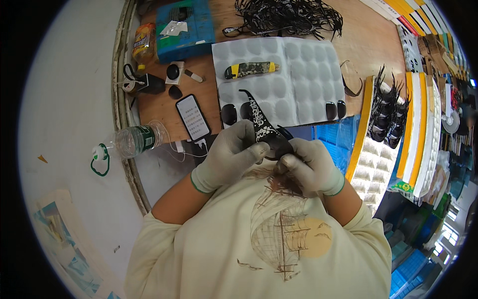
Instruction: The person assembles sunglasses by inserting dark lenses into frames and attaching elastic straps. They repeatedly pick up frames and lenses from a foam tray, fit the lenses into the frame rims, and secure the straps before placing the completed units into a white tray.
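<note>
Both hands wear pale gloves with green cuffs and meet close in front of my chest. Between them is a black sunglasses frame [280, 148], with a white-patterned temple [260, 120] pointing up and away. My left hand [231, 153] pinches the frame near the base of that temple. My right hand [312, 168] grips its other side, thumb and fingers closed. Just beyond lies a pale moulded tray [308, 94]. Dark lenses rest at its near left corner [229, 114] and near right corner [331, 110]. A yellow-and-black taped tool [251, 70] lies across it.
A heap of black patterned temples or frames [291, 17] lies at the back. Left on the table are a lit phone [193, 117], a blue box [185, 30] and an orange-labelled bottle [144, 44]. A clear bottle [132, 139] lies tilted nearby. Trays holding sunglasses [383, 117] stand right.
</note>
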Demonstrator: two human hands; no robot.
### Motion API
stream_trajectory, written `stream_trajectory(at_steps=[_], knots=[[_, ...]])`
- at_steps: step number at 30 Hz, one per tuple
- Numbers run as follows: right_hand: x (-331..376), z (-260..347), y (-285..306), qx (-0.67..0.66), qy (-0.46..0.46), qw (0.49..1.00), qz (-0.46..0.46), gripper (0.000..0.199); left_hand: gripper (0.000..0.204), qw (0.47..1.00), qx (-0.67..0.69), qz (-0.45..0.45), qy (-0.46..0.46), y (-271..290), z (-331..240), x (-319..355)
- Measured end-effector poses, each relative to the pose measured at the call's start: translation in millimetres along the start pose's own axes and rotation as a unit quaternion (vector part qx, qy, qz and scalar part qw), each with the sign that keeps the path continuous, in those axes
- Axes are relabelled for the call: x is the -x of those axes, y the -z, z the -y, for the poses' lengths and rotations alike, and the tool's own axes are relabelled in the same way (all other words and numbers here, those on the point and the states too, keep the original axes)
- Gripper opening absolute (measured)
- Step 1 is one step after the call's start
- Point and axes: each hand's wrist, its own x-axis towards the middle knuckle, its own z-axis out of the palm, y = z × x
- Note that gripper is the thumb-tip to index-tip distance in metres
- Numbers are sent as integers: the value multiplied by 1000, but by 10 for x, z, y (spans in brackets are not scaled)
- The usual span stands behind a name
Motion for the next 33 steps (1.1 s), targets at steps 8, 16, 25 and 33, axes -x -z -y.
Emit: stream_trajectory(at_steps=[8, 16, 25, 33], knots=[[3, 109, -225, -48, 7, 985, -164, 16, 26, 990, -127, 15, -60, -151, -60, -29], [33, 90, 141, -51, -48, 994, -80, 17, 27, 943, -259, 34, -207, -211, -106, -330], [42, -228, 614, 64, -24, 997, -45, 29, 40, 823, -542, -103, -136, 304, -142, -1383], [58, -278, 785, 146, -5, 988, -52, 36, 25, 661, -743, -85, -62, 766, 80, -1834]])
